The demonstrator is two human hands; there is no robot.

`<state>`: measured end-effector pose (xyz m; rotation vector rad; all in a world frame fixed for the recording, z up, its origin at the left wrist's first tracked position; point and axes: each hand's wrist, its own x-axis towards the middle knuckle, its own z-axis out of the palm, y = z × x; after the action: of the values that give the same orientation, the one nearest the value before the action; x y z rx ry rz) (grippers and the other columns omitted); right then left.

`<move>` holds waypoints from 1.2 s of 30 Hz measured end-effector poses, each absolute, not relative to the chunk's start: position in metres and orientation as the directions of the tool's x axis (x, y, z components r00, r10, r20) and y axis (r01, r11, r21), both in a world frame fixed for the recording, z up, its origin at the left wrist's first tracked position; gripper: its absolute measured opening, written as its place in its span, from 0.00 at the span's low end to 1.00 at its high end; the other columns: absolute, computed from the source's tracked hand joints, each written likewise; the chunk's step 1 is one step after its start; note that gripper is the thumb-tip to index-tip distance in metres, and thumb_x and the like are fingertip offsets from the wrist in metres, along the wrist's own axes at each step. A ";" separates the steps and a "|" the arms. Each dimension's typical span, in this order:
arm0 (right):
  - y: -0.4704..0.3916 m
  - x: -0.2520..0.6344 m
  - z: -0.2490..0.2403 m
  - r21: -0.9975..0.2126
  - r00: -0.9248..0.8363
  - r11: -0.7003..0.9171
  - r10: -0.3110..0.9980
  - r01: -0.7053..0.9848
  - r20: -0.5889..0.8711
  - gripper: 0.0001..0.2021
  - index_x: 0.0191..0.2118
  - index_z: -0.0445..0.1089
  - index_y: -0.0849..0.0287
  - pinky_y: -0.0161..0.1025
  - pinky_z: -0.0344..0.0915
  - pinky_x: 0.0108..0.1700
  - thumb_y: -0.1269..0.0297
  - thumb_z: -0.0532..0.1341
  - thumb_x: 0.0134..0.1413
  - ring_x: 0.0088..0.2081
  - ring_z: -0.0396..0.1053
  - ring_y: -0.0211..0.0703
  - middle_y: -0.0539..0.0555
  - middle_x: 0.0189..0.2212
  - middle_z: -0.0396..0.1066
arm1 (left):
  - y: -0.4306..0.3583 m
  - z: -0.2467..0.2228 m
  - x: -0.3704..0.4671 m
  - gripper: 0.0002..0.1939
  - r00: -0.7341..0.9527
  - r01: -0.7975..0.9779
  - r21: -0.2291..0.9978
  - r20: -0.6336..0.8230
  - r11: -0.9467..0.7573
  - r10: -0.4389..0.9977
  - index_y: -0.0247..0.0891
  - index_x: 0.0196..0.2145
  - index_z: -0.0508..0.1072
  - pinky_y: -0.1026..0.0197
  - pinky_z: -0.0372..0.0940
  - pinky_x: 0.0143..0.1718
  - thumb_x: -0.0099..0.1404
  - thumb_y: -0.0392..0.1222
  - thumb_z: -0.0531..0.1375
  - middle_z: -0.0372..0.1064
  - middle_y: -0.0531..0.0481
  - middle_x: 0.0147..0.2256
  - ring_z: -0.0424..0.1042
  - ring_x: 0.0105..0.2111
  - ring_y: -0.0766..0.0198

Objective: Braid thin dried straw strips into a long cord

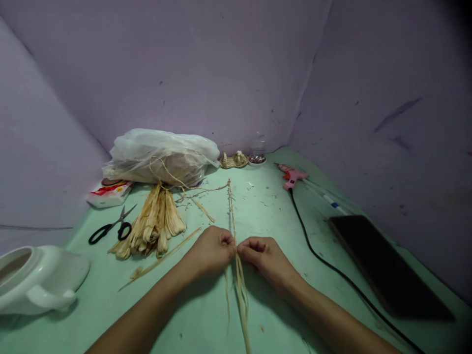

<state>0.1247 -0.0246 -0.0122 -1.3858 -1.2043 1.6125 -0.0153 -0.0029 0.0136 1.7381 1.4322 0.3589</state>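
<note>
A thin braided cord point(232, 206) of dried plant strips runs down the middle of the green table, its top end at a small peg or nail. My left hand point(216, 248) pinches the cord's lower end from the left. From the right, my right hand point(263, 253) pinches it at the same spot, fingertips nearly touching the left ones. Below both hands, loose pale strips point(241, 300) hang toward the table's near edge. A bundle of dried husks point(155, 221) lies left of the cord, beside black-handled scissors point(118, 227).
A plastic bag point(162, 155) rests against the back wall near a woven piece point(234, 160) and a clear container point(257, 152). At right are a pink glue gun point(291, 176), its black cable and a dark tablet point(387, 265). A white ceramic pot point(44, 278) lies at left.
</note>
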 end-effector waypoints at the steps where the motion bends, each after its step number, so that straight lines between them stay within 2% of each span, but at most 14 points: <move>1: -0.025 0.125 -0.011 -0.937 -0.189 -0.340 0.918 0.076 -0.348 0.06 0.19 0.64 0.62 0.30 0.42 0.18 0.66 0.57 0.41 0.16 0.47 0.28 0.44 0.13 0.52 | -0.003 0.013 -0.015 0.06 0.313 0.666 0.746 -0.273 -0.005 0.910 0.33 0.18 0.64 0.68 0.46 0.19 0.46 0.36 0.51 0.52 0.56 0.15 0.50 0.19 0.72; 10: -0.023 0.125 -0.012 -0.938 -0.207 -0.333 0.915 0.092 -0.345 0.05 0.19 0.61 0.61 0.30 0.42 0.17 0.68 0.56 0.40 0.15 0.48 0.28 0.44 0.12 0.53 | -0.005 0.011 -0.014 0.07 0.313 0.671 0.741 -0.256 -0.023 0.915 0.33 0.18 0.65 0.68 0.45 0.19 0.46 0.36 0.50 0.53 0.56 0.15 0.50 0.19 0.72; 16: -0.022 0.124 -0.016 -0.933 -0.214 -0.349 0.909 0.082 -0.359 0.04 0.20 0.61 0.62 0.29 0.42 0.17 0.70 0.55 0.40 0.14 0.48 0.27 0.43 0.11 0.53 | -0.002 0.022 -0.018 0.06 0.358 0.611 0.786 -0.380 0.093 0.853 0.32 0.20 0.66 0.69 0.44 0.18 0.46 0.38 0.52 0.49 0.58 0.15 0.47 0.17 0.74; 19: -0.023 0.124 -0.017 -0.936 -0.211 -0.344 0.912 0.074 -0.351 0.04 0.21 0.62 0.63 0.29 0.43 0.17 0.70 0.54 0.41 0.14 0.48 0.27 0.43 0.11 0.53 | -0.002 0.024 -0.020 0.07 0.396 0.586 0.802 -0.409 0.116 0.822 0.32 0.22 0.66 0.69 0.45 0.18 0.46 0.39 0.54 0.51 0.58 0.15 0.48 0.17 0.74; 26: -0.023 0.126 -0.009 -0.929 -0.278 -0.369 0.889 0.038 -0.365 0.06 0.19 0.61 0.63 0.29 0.45 0.17 0.68 0.56 0.43 0.14 0.50 0.27 0.44 0.11 0.55 | -0.003 0.023 -0.015 0.09 0.217 0.664 0.730 -0.396 0.163 0.892 0.30 0.20 0.70 0.68 0.47 0.19 0.43 0.38 0.54 0.56 0.55 0.15 0.51 0.18 0.73; 30: -0.021 0.129 -0.008 -0.910 -0.340 -0.414 0.856 -0.002 -0.389 0.06 0.20 0.63 0.63 0.29 0.48 0.18 0.68 0.57 0.42 0.14 0.52 0.28 0.45 0.12 0.56 | -0.001 0.021 -0.018 0.10 0.245 0.642 0.748 -0.408 0.168 0.880 0.30 0.21 0.71 0.68 0.48 0.20 0.43 0.39 0.55 0.56 0.55 0.16 0.52 0.18 0.72; 36: -0.020 0.130 -0.009 -0.923 -0.344 -0.383 0.864 0.026 -0.368 0.08 0.18 0.62 0.63 0.29 0.44 0.16 0.67 0.56 0.43 0.13 0.49 0.27 0.44 0.10 0.54 | -0.001 0.021 -0.017 0.08 0.268 0.618 0.773 -0.379 0.144 0.886 0.30 0.19 0.70 0.68 0.46 0.19 0.43 0.37 0.54 0.53 0.56 0.14 0.50 0.17 0.73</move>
<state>0.1298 -0.0204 -0.0093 -1.2736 -1.2188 1.7910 -0.0174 -0.0012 0.0209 1.5618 1.4384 0.3445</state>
